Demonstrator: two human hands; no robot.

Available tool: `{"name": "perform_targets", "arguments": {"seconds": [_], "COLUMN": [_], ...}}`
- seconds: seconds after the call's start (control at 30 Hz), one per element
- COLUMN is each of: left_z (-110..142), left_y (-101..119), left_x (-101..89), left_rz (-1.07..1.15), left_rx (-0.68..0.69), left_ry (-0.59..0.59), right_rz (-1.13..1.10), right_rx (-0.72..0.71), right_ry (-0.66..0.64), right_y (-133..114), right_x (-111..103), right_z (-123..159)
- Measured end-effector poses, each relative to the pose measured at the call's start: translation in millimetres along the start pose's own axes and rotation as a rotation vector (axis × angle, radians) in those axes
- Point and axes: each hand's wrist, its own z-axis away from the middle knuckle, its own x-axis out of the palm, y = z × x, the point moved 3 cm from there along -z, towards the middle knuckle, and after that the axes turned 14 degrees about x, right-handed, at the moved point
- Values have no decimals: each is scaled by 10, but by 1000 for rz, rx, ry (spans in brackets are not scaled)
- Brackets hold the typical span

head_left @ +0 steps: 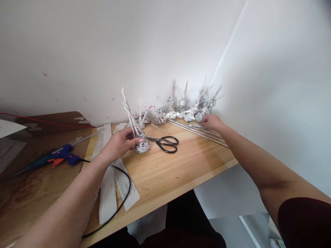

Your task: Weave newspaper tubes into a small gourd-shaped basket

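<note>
Head: left hand (123, 141) curls round woven bulb (143, 146).

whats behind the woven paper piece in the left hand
Behind the woven paper piece is the white wall. The scissors point their blades at the piece's right edge. Whether the tips go behind cannot be told. Piece and left hand cover some of the wooden tabletop.
</note>
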Motion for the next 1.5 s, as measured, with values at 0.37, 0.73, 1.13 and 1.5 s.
{"name": "perform_targets", "arguments": {"seconds": [0.37,0.73,1.13,1.5], "left_z": [1,13,30,-18], "left_y": [17,-23,50,-16], "left_x": [3,-6,-38,-34], "left_rz": [-20,-35,-5,282], "left_rx": [45,66,164,91], "left_ry": [-32,-58,-120,-121], "right_rz": [18,-329,-1060,-1509], "right_rx": [-21,-12,-289,-424], "right_ry": [-5,-44,-724,-438], "right_y": [96,41,-969,-1843], "right_x": [134,-252,-194,-1], "right_z": [-41,152,1100,1490]}}
